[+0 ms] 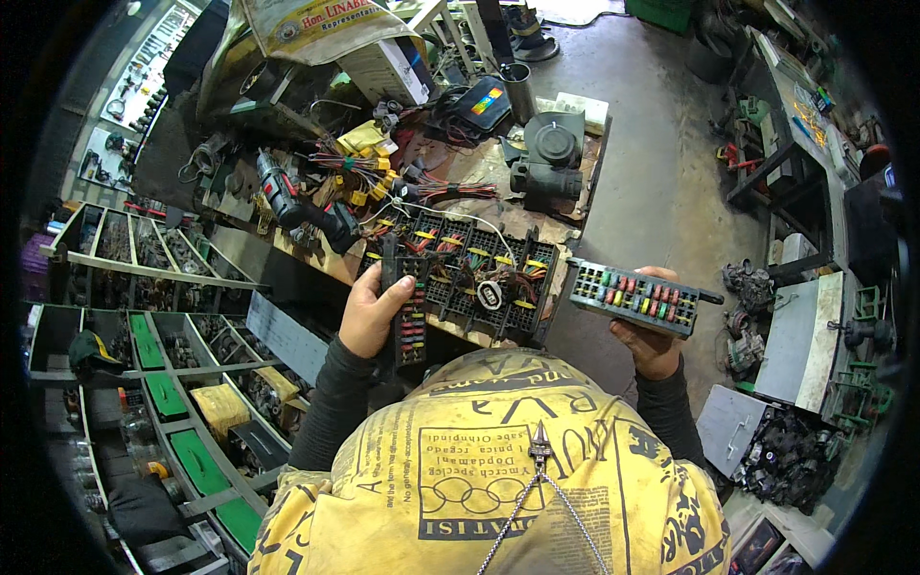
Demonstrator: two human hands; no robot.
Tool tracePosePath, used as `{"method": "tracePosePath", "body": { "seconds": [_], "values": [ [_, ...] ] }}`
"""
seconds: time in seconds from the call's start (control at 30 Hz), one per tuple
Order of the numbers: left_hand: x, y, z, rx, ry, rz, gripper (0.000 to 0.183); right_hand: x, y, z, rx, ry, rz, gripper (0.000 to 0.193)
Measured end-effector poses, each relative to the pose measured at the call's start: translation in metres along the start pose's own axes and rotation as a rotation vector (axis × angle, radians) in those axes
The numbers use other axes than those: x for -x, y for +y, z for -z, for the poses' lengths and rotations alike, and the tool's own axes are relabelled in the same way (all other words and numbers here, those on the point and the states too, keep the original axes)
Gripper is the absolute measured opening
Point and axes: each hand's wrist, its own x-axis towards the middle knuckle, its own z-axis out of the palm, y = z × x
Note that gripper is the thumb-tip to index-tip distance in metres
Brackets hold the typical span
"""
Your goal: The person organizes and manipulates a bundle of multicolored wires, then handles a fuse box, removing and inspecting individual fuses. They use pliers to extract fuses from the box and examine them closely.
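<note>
On the table (539, 222), a fuse panel (460, 273) lies along the near edge, with a drill (280, 196) behind it to the left and wires (359, 165) behind. One fuse box (413, 321) is in the left fingers (395, 296), at the panel's left end; another box (634, 296), in the right fingers (626, 336), is right of the table.

The brown tabletop (484, 165) carries a drill (278, 192); just right of the drill lie coloured wires (353, 174), farther right a black cylinder (546, 180), and on its near right a black plastic frame (458, 257).
</note>
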Motion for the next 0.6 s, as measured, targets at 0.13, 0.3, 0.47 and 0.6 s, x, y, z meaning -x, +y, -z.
{"method": "tracePosePath", "body": {
  "seconds": [0.13, 0.3, 0.47, 0.6],
  "values": [
    [-0.005, -0.003, -0.008, -0.067, -0.054, 0.047, 0.033, 0.008, 0.001, 0.006, -0.221, 0.125, -0.143, 0.061],
    [-0.007, 0.007, -0.009, 0.066, -0.094, 0.093, 0.033, 0.014, 0.012, 0.011, -0.39, 0.216, -0.255, 0.062],
    [-0.014, 0.019, -0.007, 0.187, -0.112, 0.113, 0.033, 0.015, 0.026, 0.01, -0.393, 0.25, -0.299, 0.064],
    [-0.019, 0.026, -0.002, 0.225, -0.09, 0.099, 0.035, 0.015, 0.032, 0.008, -0.409, 0.263, -0.303, 0.063]
  ]
}}
